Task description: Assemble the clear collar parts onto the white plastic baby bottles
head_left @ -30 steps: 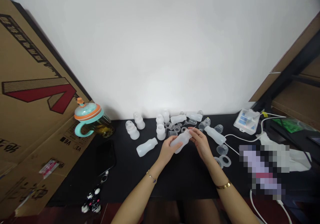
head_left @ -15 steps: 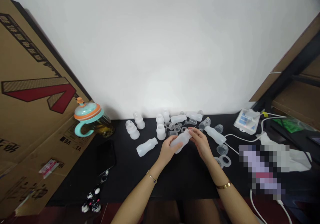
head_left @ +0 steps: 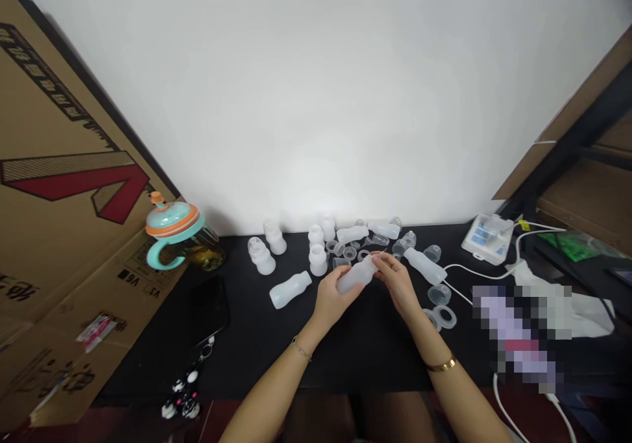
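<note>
In the head view, the left hand (head_left: 332,299) is wrapped round the body of a white bottle (head_left: 357,275), held over the table (head_left: 365,357). Its long axis slants from the left palm away and rightward, so the neck lies at the fingertips of the right hand (head_left: 396,282); whether these pinch the neck or a small part there, I cannot tell.

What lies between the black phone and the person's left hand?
In the head view, a white bottle lies on its side between the phone and the left hand.
</note>
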### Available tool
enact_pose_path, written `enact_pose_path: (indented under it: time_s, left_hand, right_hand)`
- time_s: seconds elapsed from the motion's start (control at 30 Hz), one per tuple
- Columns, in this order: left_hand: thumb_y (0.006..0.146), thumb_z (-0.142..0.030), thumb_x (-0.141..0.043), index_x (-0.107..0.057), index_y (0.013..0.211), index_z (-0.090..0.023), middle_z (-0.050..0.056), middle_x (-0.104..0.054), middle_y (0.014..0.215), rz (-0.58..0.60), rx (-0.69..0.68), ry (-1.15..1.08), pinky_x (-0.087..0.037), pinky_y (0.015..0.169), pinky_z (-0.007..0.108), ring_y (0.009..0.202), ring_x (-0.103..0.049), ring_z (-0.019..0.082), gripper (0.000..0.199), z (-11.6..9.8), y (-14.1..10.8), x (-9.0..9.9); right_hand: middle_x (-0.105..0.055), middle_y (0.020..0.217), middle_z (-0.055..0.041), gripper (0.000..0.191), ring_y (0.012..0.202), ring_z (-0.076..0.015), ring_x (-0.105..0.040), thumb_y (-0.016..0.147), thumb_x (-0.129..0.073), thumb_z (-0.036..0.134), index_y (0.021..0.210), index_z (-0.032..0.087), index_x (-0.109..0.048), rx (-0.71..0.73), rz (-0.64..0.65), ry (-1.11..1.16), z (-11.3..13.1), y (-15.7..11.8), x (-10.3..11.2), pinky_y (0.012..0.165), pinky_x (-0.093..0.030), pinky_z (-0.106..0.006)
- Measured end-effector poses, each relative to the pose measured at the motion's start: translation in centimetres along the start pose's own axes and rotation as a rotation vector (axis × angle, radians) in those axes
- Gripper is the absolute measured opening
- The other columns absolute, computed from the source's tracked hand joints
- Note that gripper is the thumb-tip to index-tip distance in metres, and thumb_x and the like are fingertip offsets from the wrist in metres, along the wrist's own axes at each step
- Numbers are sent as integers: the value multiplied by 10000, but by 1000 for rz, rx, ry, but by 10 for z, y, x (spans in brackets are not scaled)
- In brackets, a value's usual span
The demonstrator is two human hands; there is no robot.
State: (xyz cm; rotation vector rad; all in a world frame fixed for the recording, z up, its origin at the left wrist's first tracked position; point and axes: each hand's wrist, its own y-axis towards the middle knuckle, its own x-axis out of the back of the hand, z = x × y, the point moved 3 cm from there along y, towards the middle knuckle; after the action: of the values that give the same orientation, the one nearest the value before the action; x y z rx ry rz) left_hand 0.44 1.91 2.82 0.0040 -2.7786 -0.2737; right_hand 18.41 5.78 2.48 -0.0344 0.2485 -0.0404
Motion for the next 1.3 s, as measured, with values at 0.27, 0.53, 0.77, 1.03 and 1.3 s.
enact_pose_path:
  time_s: [0.27,0.53,0.77,1.03,1.3]
  left_hand:
    - [796,-399,-750,-684,1155,-225,72,-733,1151,-55,-80,157,-534,934,411,1039,-681,267,405,0,-2,0]
    - [782,-382,-765,-679,1167,-221,94,-730,1177,-83,-170,212,-534,968,441,1064,-677,288,426,2,-4,-2]
    - [767,-375,-774,-695,1159,-233,103,-741,1144,-89,-242,177,-535,969,461,1044,-679,309,424,-1,-5,-2]
    - [799,-388,-752,-686,1194,-239,109,-736,1152,-66,-316,228,-535,968,469,1046,-679,315,427,-3,-7,-3]
    - [783,-392,-761,-700,1167,-242,103,-743,1145,-69,-300,195,-529,977,471,1043,-685,315,417,-6,-7,-2]
  right_hand:
    - [-747,965,-57,429,910,-241,-665,677,-866,552,924,220,-750,-9,-14,-2,-1,1,1,726,-523,-319]
    - [-735,936,-59,452,850,-241,-652,668,-859,569,920,213,-745,-16,-35,-33,-1,0,0,627,-520,-306]
    - [-697,798,-43,463,731,-227,-625,639,-861,610,854,216,-745,-26,-49,-44,-3,1,1,591,-486,-327]
    - [-624,688,-11,463,633,-190,-573,662,-833,643,772,219,-685,-37,-28,-56,-2,-1,-2,558,-464,-308]
    - [-647,707,-10,467,679,-213,-602,673,-813,665,757,234,-655,-21,-38,-59,-5,0,-1,598,-456,-308]
